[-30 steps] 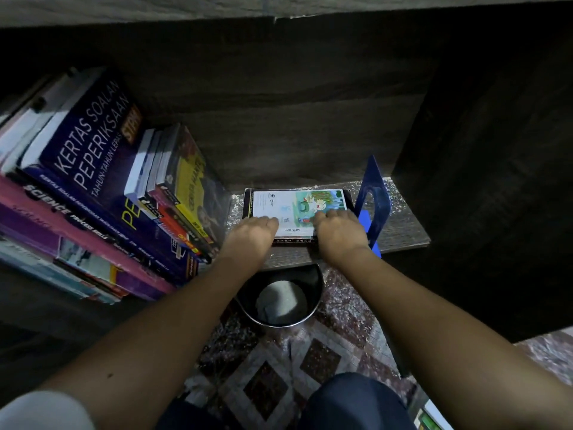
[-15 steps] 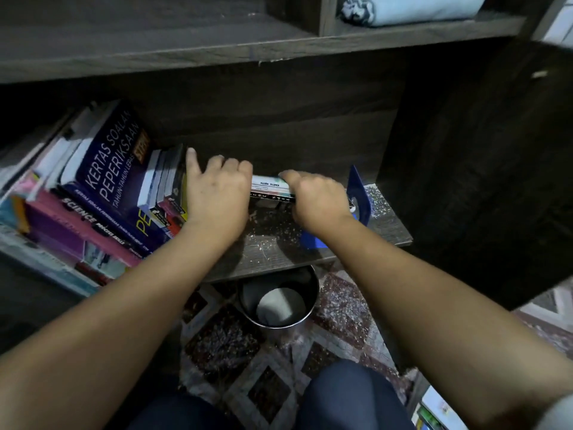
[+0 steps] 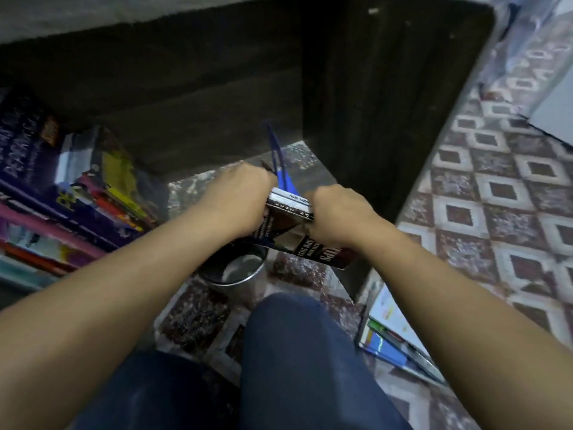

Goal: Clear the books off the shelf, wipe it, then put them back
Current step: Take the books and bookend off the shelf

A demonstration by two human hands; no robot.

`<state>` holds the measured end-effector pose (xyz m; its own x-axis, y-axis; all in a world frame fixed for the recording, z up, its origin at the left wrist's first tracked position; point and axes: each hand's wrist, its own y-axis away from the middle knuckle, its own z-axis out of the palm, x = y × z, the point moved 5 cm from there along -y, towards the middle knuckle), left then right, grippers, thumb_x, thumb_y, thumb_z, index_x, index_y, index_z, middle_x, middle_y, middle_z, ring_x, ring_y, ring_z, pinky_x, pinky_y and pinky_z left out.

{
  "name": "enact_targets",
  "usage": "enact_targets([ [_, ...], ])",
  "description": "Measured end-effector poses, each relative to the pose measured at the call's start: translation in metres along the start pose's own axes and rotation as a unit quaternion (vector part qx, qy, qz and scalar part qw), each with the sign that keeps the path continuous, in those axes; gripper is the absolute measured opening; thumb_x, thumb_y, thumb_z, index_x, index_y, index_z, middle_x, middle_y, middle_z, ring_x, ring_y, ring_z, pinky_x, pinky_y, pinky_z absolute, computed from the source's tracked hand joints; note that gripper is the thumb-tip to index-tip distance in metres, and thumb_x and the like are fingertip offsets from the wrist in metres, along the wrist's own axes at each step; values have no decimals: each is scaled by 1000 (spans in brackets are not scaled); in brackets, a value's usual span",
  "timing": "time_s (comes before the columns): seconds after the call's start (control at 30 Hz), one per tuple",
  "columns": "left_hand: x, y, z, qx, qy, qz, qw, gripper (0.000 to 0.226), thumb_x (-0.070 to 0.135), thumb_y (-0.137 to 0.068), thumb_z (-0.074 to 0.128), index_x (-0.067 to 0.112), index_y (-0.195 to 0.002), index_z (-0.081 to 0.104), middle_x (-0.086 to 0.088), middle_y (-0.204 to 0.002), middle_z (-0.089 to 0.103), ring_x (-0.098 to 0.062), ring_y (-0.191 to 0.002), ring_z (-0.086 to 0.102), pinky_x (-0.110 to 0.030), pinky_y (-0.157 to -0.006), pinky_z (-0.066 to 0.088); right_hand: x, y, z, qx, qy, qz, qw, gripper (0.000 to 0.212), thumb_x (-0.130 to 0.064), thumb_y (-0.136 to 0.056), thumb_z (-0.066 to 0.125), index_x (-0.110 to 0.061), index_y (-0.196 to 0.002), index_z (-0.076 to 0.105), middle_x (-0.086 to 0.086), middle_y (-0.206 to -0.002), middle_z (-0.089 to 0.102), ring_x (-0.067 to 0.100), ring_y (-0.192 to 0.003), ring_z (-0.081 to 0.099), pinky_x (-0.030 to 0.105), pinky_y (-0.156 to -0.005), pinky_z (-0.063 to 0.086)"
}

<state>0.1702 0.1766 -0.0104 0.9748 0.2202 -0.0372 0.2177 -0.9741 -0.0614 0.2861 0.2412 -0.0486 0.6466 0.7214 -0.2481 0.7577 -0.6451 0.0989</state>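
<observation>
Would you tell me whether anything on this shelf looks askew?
Yes: the row of books at the left leans steeply instead of standing upright. The blue bookend stands apart from it, beside the small stack held by the left hand and right hand, so nothing props the row.

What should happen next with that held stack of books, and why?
Probably lower the small dark-covered book stack, gripped by left hand and right hand, onto the colourful book pile on the floor; it already overhangs the dark wooden shelf.
</observation>
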Motion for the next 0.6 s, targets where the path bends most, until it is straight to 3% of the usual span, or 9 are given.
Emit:
enact_targets([
  [0.1, 58, -10, 21, -101, 26, 87, 991, 20, 24, -80, 67, 24, -101, 66, -2, -95, 66, -26, -97, 63, -29, -75, 48, 48, 42, 17, -16, -12, 46, 999, 26, -33, -82, 60, -25, -107, 60, 5, -101, 64, 32, -94, 62, 32, -68, 42],
  [0.2, 119, -20, 36, -137, 77, 192, 969, 40, 39, -82, 66, 25, -118, 62, 2, -112, 62, -20, -107, 57, -34, -91, 48, 91, 77, 40, -23, -9, 101, 995, 24, -32, -84, 61, -25, -107, 59, 6, -97, 63, 32, -94, 62, 33, -68, 42],
  [0.37, 202, -41, 48, -25, 19, 333, 943, 30, 31, -90, 55, 24, -119, 60, 2, -116, 56, -21, -112, 50, -39, -92, 44, 158, 111, 81, -42, 2, 205, 978, 27, -38, -87, 63, -20, -106, 59, 5, -88, 61, 30, -81, 58, 32, -63, 38],
  [0.47, 236, -54, 60, 61, -89, 398, 911, 25, 19, -92, 53, 19, -116, 61, 0, -111, 58, -23, -110, 49, -37, -96, 34, 196, 120, 107, -31, 34, 264, 964, 18, -15, -92, 53, -21, -108, 57, -3, -65, 41, 22, -59, 43, 30, -57, 36],
  [0.53, 248, -66, 74, 73, -159, 409, 896, 29, 11, -91, 50, 17, -117, 60, -3, -113, 57, -25, -115, 46, -42, -110, 23, 217, 122, 121, -16, 50, 287, 956, 31, -5, -90, 50, -25, -114, 54, -4, -63, 38, 20, -56, 41, 30, -59, 34],
  [0.6, 255, -81, 87, 42, -226, 380, 896, 33, 8, -90, 47, 14, -122, 56, -7, -122, 53, -28, -126, 39, -49, -118, 1, 235, 124, 134, 5, 62, 309, 949, 41, -1, -87, 51, -25, -119, 53, -2, -71, 48, 25, -69, 52, 31, -66, 36],
])
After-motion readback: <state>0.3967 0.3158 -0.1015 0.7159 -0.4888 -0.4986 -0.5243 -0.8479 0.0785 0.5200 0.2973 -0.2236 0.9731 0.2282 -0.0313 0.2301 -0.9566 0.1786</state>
